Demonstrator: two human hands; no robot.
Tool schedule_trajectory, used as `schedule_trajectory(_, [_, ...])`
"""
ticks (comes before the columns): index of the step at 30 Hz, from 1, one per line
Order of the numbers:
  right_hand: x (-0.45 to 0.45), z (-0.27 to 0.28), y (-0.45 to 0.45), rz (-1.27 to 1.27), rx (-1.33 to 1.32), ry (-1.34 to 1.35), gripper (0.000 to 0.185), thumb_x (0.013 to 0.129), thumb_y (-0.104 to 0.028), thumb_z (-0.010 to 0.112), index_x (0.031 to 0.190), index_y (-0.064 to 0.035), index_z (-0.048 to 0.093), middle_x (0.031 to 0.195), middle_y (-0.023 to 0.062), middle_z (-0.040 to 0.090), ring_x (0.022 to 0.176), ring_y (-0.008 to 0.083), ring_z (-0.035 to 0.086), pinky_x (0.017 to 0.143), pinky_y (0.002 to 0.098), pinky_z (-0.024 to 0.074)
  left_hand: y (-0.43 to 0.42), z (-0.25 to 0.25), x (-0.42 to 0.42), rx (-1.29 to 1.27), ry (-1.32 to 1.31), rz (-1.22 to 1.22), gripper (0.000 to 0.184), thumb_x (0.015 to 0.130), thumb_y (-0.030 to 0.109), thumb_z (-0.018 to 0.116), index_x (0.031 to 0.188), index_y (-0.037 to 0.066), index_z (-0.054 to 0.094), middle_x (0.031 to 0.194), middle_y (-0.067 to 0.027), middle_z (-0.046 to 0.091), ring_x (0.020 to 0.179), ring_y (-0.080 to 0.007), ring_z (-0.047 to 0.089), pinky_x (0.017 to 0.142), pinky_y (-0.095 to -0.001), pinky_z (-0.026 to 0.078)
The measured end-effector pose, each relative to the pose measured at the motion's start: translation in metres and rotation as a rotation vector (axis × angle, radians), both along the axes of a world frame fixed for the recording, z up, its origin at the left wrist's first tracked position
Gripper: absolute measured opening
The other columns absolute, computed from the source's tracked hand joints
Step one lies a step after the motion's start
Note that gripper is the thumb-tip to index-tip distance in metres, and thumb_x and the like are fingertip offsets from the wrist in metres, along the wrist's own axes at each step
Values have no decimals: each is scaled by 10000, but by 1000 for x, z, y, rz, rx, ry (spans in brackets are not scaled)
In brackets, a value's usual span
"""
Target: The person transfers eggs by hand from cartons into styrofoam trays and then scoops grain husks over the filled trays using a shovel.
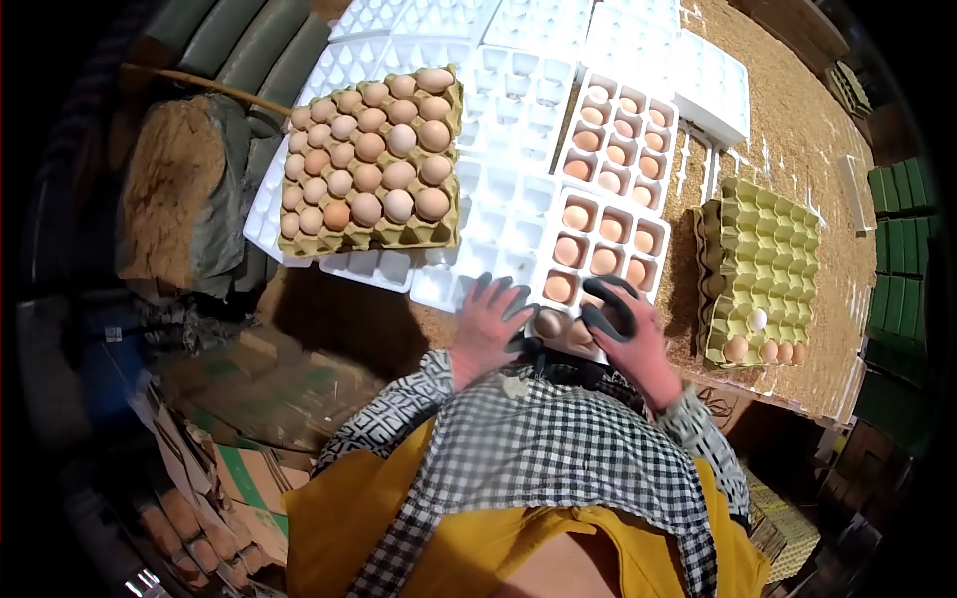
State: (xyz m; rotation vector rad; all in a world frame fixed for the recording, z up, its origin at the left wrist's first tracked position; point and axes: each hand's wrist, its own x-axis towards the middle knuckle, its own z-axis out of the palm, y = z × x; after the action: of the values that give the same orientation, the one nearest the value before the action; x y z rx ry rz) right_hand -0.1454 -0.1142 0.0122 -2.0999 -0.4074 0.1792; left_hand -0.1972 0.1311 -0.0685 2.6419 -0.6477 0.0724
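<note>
My left hand (488, 329), in a pink glove with dark fingertips, is open with its fingers spread at the left edge of the nearest white foam egg tray (543, 289). Its thumb is close to a brown egg (548, 323) in the front row. My right hand (632, 334), gloved alike, curves its thumb and fingers around an egg (592, 302) at the tray's front right; the glove partly covers this egg. Another egg (580, 333) sits just below the right thumb. Brown eggs fill the visible cells behind, and a second filled foam tray (566, 130) adjoins at the back.
A pulp tray (379, 239) full of eggs rests on white foam trays (513, 110) at left. Stacked yellowish pulp trays (763, 229) at right hold several eggs in their front rows. Foam lids (713, 85) lie at the back. The worktop's front edge (788, 394) runs near my body.
</note>
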Motion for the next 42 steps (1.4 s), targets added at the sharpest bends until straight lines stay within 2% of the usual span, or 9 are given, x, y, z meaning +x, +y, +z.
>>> schedule_trajectory(2, [19, -20, 43, 75, 254, -10, 488, 766, -110, 732, 1237, -56, 618, 1231, 157, 597, 1027, 340, 632, 885, 355, 517, -2, -24, -6, -59, -7, 70, 595, 676, 422, 768, 1195, 160, 638, 1297, -119, 531, 1229, -380, 456, 1053, -582, 321])
schedule_trajectory(8, [30, -60, 76, 287, -143, -321, 513, 751, -186, 718, 1242, -88, 608, 1348, 179, 519, 1280, 410, 446, 1107, 496, 342, 8, -41, -16, -85, -155, -19, 632, 566, 414, 794, 1125, 148, 672, 1244, -152, 529, 1179, -423, 458, 1005, -616, 348])
schedule_trajectory(16, [-25, 44, -152, -713, -157, -287, 402, 781, -46, 683, 1179, -50, 625, 1164, 170, 616, 1072, 341, 597, 964, 435, 486, -64, 1, 16, 110, -76, -152, 186, 691, 163, 690, 873, 154, 651, 887, -43, 563, 907, -267, 554, 797, -447, 414])
schedule_trajectory(22, [-55, 30, -282, -424, -995, -90, 583, 654, -165, 824, 1208, -146, 644, 1399, 122, 465, 1330, 371, 381, 1119, 535, 279, -169, 92, 49, -215, 131, -279, 496, 651, 262, 795, 1109, 112, 678, 1031, -88, 625, 1004, -326, 571, 914, -450, 406])
schedule_trajectory(25, [-54, 15, -321, -344, -832, -320, 570, 692, -157, 818, 1231, -124, 637, 1342, 99, 556, 1284, 292, 468, 1098, 483, 361, -271, 103, 55, 51, 144, -381, 801, 585, 439, 859, 1260, 108, 583, 1281, -132, 513, 1168, -335, 485, 991, -467, 365])
schedule_trajectory(29, [-87, 34, -365, -988, 471, -42, 436, 801, -72, 703, 1214, 22, 600, 1204, 158, 641, 1107, 253, 618, 951, 354, 526, -329, 84, 66, 115, 76, -311, 554, 590, 359, 863, 998, 116, 578, 1127, -81, 541, 1056, -295, 518, 880, -418, 401])
schedule_trajectory(32, [-95, 46, -410, -816, 1270, 14, 444, 851, -94, 558, 1282, 13, 537, 1297, 213, 549, 1214, 291, 554, 1026, 407, 480, -327, 82, 71, 55, 35, -390, 542, 603, 311, 861, 1009, 79, 589, 1048, -91, 590, 994, -276, 565, 890, -412, 411])
schedule_trajectory(38, [-54, 23, -406, -602, -701, 226, 558, 799, -303, 773, 1302, -178, 568, 967, 58, 661, 800, 158, 639, 700, 351, 536, -340, 78, 80, -334, 261, -250, 550, 691, 284, 807, 1129, 32, 588, 862, -103, 629, 895, -292, 603, 891, -404, 418])
schedule_trajectory(42, [-48, 12, -408, -410, -884, -21, 480, 810, -215, 736, 1259, -150, 578, 1008, 123, 634, 916, 273, 660, 749, 390, 542, -357, 83, 60, 181, -51, -478, 558, 708, 316, 791, 1200, 133, 602, 1109, -146, 580, 1004, -306, 574, 909, -426, 415])
